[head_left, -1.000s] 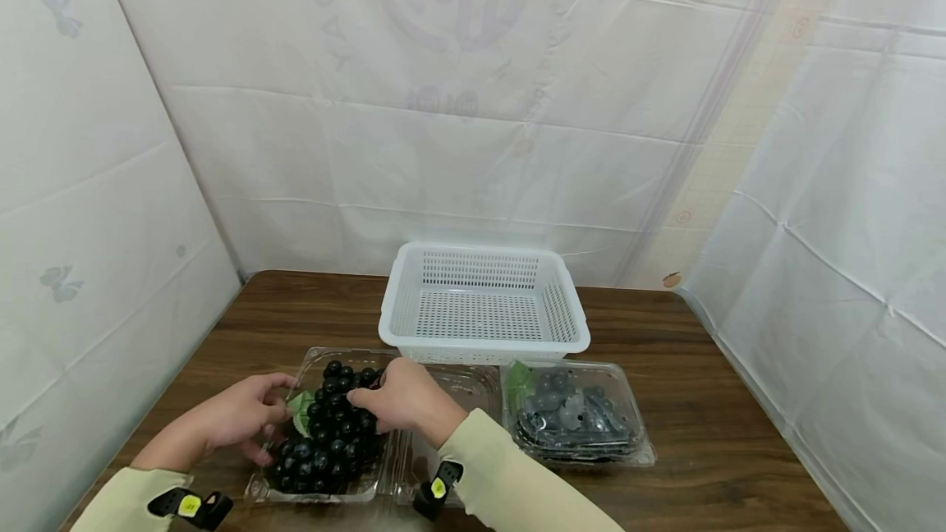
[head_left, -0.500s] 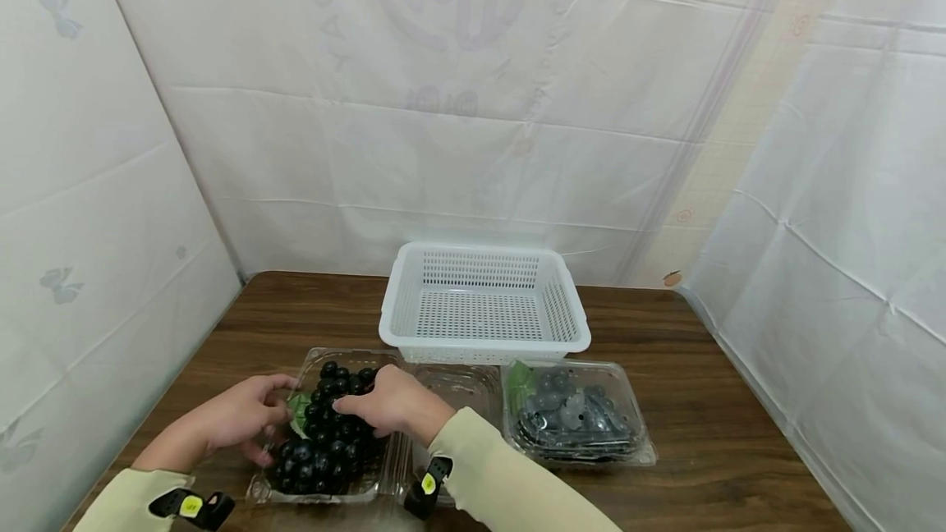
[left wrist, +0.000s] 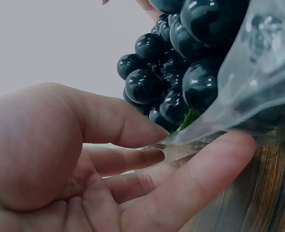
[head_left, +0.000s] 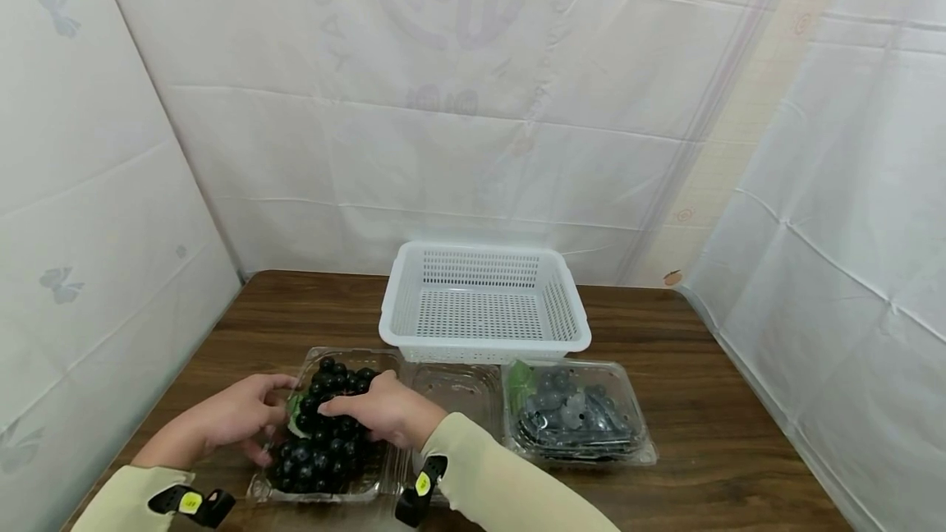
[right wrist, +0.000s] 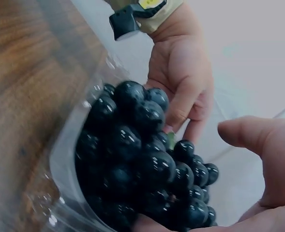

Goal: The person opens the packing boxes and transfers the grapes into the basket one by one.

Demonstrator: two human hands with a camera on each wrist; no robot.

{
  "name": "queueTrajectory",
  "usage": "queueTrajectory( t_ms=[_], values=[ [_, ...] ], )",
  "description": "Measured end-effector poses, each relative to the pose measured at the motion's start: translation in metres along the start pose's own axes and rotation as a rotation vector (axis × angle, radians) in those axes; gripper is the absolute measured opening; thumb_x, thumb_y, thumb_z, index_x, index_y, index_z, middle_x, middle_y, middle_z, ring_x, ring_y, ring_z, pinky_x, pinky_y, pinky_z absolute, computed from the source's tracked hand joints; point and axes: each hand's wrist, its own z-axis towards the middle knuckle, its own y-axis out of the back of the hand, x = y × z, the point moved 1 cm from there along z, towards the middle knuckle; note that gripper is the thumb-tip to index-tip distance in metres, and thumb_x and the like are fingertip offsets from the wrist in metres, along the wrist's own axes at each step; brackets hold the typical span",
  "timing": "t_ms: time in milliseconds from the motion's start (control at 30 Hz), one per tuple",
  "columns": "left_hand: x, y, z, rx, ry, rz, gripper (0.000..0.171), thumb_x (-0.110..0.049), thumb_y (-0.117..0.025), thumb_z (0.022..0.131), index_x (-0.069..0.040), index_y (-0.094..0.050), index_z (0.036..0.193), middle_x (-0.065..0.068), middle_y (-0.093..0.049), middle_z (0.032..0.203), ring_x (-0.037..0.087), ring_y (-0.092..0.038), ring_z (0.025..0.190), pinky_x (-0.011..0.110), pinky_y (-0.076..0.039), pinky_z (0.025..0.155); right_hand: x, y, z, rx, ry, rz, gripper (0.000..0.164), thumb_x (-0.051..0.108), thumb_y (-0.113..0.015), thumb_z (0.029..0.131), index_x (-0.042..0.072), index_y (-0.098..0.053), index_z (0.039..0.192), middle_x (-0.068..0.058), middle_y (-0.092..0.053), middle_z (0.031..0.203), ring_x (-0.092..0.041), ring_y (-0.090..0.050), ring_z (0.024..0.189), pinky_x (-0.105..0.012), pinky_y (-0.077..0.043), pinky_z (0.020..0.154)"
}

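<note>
A bunch of dark grapes lies in the left half of an opened clear plastic clamshell box, with a green leaf at its left side. My left hand pinches the box's left rim; in the left wrist view the thumb and fingers lie on either side of the plastic. Over the bunch's right side is my right hand. Its thumb stands away from the grapes in the right wrist view, while a finger touches them low down. The other fingertips are hidden.
The box's opened lid lies flat to its right. Beyond it sits a closed clear box of dark grapes with a leaf. A white slotted basket stands behind, near the cloth wall.
My right hand has shifted left and slightly down over the bunch, its thumb reaching farther across the grapes. The leaf is now more covered. My left hand stays on the rim.
</note>
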Motion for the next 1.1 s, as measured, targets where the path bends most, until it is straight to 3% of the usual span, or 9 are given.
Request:
queueTrajectory(
  t_ms=[367,433,500,567,633,733,867,967,1100],
  values=[
    [-0.001,-0.001,0.002,-0.021,0.032,0.011,0.065,0.006,-0.048,0.095,0.015,-0.021,0.154,0.016,-0.059,0.093,0.028,-0.064,0.081,0.047,-0.063,0.065,-0.004,-0.007,0.002,-0.043,-0.022,0.096,0.112,0.03,-0.085,0.085,-0.003,-0.01,0.161,-0.023,-0.02,0.165,-0.042,-0.051,0.135,-0.059,-0.049,0.105],
    [-0.001,-0.001,0.002,-0.021,0.031,0.016,0.065,0.005,-0.048,0.096,0.016,-0.021,0.154,0.015,-0.059,0.091,0.028,-0.065,0.081,0.047,-0.063,0.064,-0.004,-0.009,0.004,-0.05,-0.027,0.084,0.115,0.033,-0.085,0.084,-0.002,-0.008,0.162,-0.017,-0.041,0.151,-0.032,-0.065,0.104,-0.05,-0.056,0.089],
    [-0.001,-0.001,0.001,-0.018,0.026,0.018,0.065,0.005,-0.048,0.096,0.016,-0.02,0.154,0.013,-0.058,0.085,0.027,-0.063,0.076,0.047,-0.063,0.064,-0.005,-0.01,0.005,-0.058,-0.03,0.071,0.12,0.038,-0.086,0.082,0.0,-0.006,0.162,-0.011,-0.057,0.121,-0.021,-0.055,0.07,-0.041,-0.051,0.067],
    [-0.001,-0.001,0.001,-0.011,0.022,0.015,0.065,0.005,-0.048,0.096,0.017,-0.02,0.154,0.012,-0.054,0.08,0.026,-0.06,0.072,0.047,-0.063,0.064,-0.005,-0.012,0.005,-0.061,-0.023,0.079,0.123,0.038,-0.086,0.082,0.001,-0.001,0.163,-0.01,-0.058,0.118,-0.018,-0.05,0.068,-0.04,-0.046,0.065],
    [-0.001,-0.001,0.0,-0.007,0.021,0.012,0.066,0.005,-0.049,0.096,0.017,-0.019,0.154,0.012,-0.055,0.08,0.024,-0.058,0.07,0.046,-0.063,0.064,-0.005,-0.014,0.006,-0.07,-0.02,0.088,0.126,0.038,-0.088,0.08,0.003,0.001,0.163,-0.013,-0.058,0.123,-0.019,-0.057,0.079,-0.041,-0.05,0.07],
    [-0.001,-0.001,0.0,-0.003,0.02,0.008,0.067,0.004,-0.05,0.096,0.017,-0.019,0.154,0.014,-0.057,0.086,0.022,-0.056,0.068,0.046,-0.063,0.065,-0.005,-0.016,0.006,-0.082,-0.017,0.104,0.13,0.037,-0.09,0.078,0.005,0.003,0.164,-0.023,-0.035,0.156,-0.027,-0.06,0.1,-0.045,-0.05,0.079],
    [-0.001,-0.001,0.0,-0.002,0.016,0.001,0.067,0.004,-0.049,0.096,0.017,-0.018,0.154,0.017,-0.057,0.091,0.023,-0.057,0.069,0.047,-0.063,0.065,-0.006,-0.019,0.008,-0.099,-0.013,0.069,0.131,0.04,-0.091,0.075,0.007,0.0,0.164,-0.023,-0.032,0.16,-0.03,-0.06,0.112,-0.048,-0.052,0.083],
    [-0.001,-0.001,0.0,-0.003,0.015,-0.01,0.07,0.006,-0.049,0.093,0.018,-0.017,0.154,0.02,-0.059,0.099,0.026,-0.061,0.076,0.048,-0.064,0.065,-0.007,-0.021,0.009,-0.115,-0.004,0.035,0.13,0.041,-0.092,0.075,0.007,-0.004,0.164,-0.021,-0.027,0.164,-0.037,-0.049,0.137,-0.057,-0.05,0.102],
    [-0.002,0.0,0.0,-0.008,0.011,-0.015,0.073,0.008,-0.05,0.09,0.018,-0.017,0.154,0.025,-0.06,0.115,0.028,-0.065,0.083,0.048,-0.064,0.066,-0.008,-0.024,0.011,-0.128,-0.006,0.02,0.13,0.042,-0.092,0.073,0.009,-0.005,0.165,-0.019,-0.03,0.164,-0.04,-0.05,0.136,-0.062,-0.048,0.103]
  ],
)
